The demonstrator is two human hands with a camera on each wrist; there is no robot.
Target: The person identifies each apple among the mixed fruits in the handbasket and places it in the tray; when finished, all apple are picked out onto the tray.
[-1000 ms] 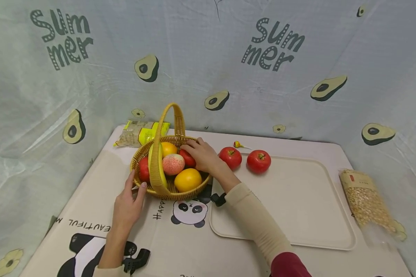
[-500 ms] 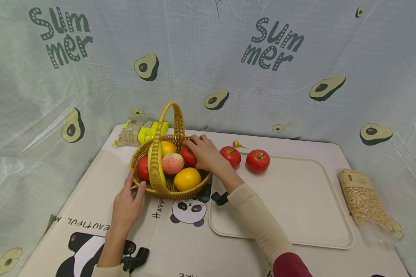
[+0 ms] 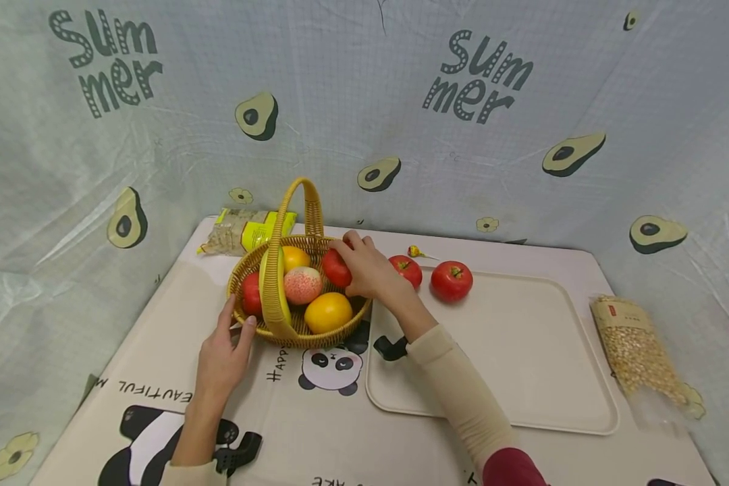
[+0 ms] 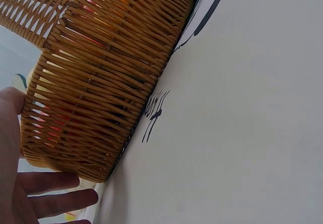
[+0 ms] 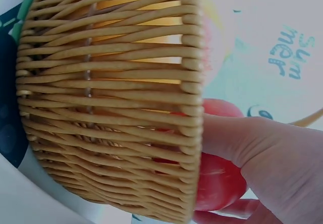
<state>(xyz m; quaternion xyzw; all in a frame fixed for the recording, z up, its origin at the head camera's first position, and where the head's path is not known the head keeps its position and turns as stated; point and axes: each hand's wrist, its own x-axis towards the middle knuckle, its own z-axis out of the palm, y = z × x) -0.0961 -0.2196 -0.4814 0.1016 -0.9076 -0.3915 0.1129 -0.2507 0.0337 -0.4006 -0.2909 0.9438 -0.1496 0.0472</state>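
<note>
A yellow wicker basket [image 3: 298, 341] stands left of centre with fruit in it: a yellow mango-like fruit [image 3: 329, 313], a speckled peach [image 3: 303, 285], an orange fruit [image 3: 295, 258], a banana [image 3: 284, 297] and a red fruit [image 3: 251, 294]. My right hand [image 3: 370, 270] grips a round red fruit [image 3: 337, 268] at the basket's right rim; in the right wrist view the thumb presses across it. At the basket's left side rests my left hand [image 3: 223, 358]. The left wrist view shows its thumb at the rim and its straight fingers [image 4: 65, 203] spread beside the wicker.
Two red tomatoes [image 3: 451, 281] sit at the back left of a beige tray [image 3: 522, 351], one partly behind the right hand. A lollipop [image 3: 421, 253] lies behind them. A yellow-labelled bag [image 3: 239, 231] is behind the basket, and a bag of grains [image 3: 638, 351] lies far right.
My right hand has lifted the red fruit slightly and drawn it to the right, away from the peach. The left hand has stayed at the basket's side.
</note>
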